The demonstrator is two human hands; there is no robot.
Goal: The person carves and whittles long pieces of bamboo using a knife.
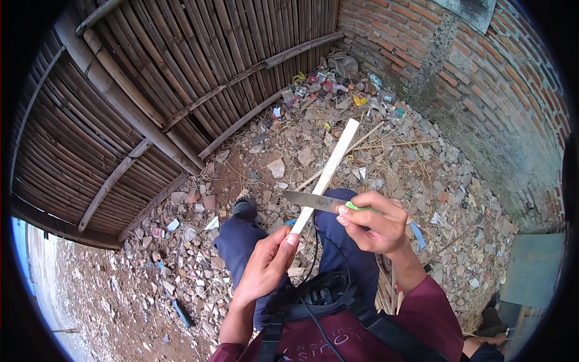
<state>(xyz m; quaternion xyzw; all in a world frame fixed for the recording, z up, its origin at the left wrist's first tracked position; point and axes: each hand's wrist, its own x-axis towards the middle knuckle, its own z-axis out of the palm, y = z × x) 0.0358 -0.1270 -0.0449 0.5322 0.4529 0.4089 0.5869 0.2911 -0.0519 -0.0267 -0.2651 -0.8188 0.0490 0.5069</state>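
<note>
A pale, flat wooden strip [335,158] slants up and away in front of me. My left hand [265,260] pinches its lower end between thumb and fingers. In my right hand [380,224] is a knife with a green handle [360,208], the fingers wrapped round it. Its metal blade [312,200] points left and lies across the strip, a little above my left hand. Whether the edge bites into the wood cannot be made out.
Stony ground [416,175] littered with scraps surrounds my legs. A bamboo wall [211,54] rises at the left, a brick wall [470,78] at the right. Thin sticks [398,143] lie beyond the strip. Part of another person [485,341] shows at the lower right.
</note>
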